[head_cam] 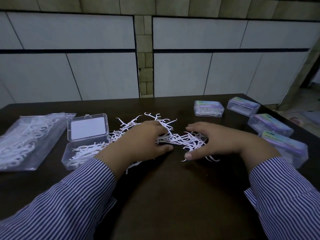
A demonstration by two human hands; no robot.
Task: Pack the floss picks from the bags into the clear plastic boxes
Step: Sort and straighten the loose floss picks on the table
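Four closed clear plastic boxes (209, 108) sit filled at two o'clock. Left hand (138, 142) and right hand (216, 141), both spread open, rake loose white floss picks (180, 137); the open box (83, 153) at nine o'clock is partly filled, the clear bag (26, 141) still full.

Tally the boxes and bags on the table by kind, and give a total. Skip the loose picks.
Open clear box, partly filled with floss picks: 1
Closed clear boxes with coloured labels, at and: 4
Clear bag of floss picks: 1
Total: 6
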